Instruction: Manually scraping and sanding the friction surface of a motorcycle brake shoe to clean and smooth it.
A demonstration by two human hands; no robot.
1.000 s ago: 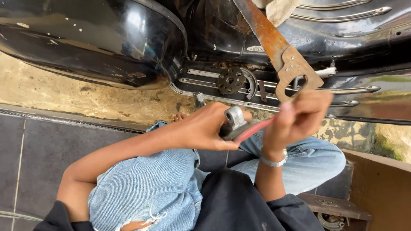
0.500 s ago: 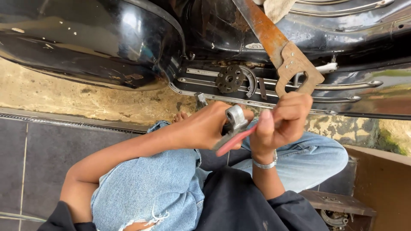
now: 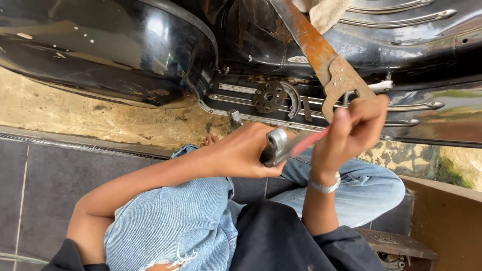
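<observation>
My left hand (image 3: 241, 153) grips a grey metal part (image 3: 275, 145) with a round bore at its end, held above my knees. My right hand (image 3: 354, 128) is closed around a thin red-handled tool (image 3: 309, 142) whose tip points into the metal part. Both hands sit just in front of a black scooter body (image 3: 125, 55). A dark round perforated disc (image 3: 269, 97) is mounted on the scooter's lower frame, just above my left hand.
A rusty hand saw (image 3: 321, 55) with a wooden handle leans on the scooter's footboard. Sandy ground (image 3: 75, 113) lies under the scooter, dark floor tiles (image 3: 35, 175) at left. My knees in blue jeans (image 3: 165, 226) fill the lower middle; a brown box (image 3: 447, 226) stands at right.
My right hand has shifted up and to the right with the red tool, drawing it back along the metal part. My left hand holds the part in the same place.
</observation>
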